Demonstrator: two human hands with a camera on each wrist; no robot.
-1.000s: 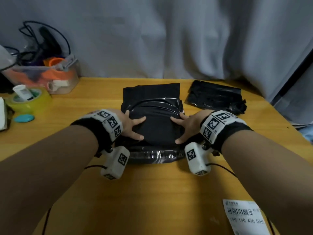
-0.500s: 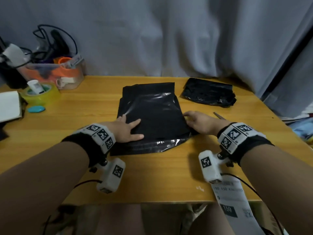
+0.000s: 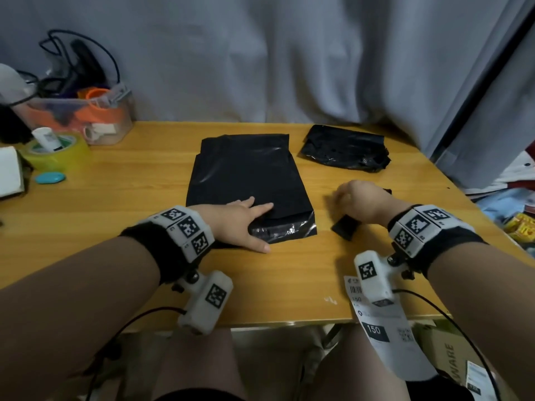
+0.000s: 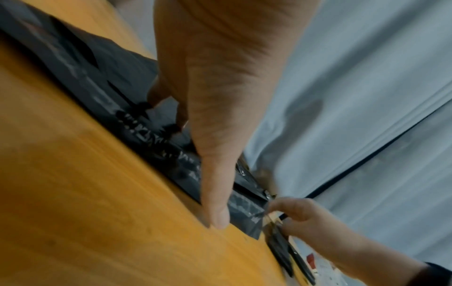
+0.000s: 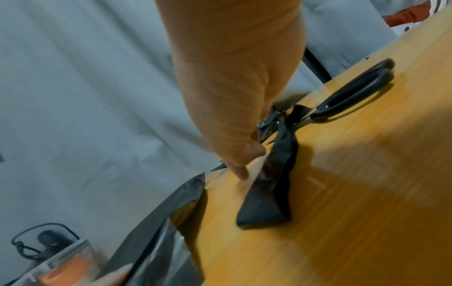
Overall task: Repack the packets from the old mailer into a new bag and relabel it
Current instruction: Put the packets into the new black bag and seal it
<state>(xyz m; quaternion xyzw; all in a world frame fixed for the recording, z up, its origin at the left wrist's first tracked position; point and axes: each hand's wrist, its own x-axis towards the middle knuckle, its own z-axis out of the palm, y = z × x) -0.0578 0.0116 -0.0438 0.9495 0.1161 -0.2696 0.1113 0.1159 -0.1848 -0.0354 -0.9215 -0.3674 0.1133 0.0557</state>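
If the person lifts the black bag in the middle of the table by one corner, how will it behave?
The black bag would probably sag: its film looks thin and creased. The glossy surface suggests it may slip on the table. The left hand rests flat on it.

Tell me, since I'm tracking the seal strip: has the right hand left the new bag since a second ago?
Yes. The right hand moved rightward off the new bag, now holding a black strip over bare table.

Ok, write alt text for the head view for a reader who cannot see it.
On a wooden table, the left hand presses flat on a black mailer bag while the right hand pinches a black strip beside it. A crumpled old black mailer lies at the back right, and a shipping label overhangs the near edge.
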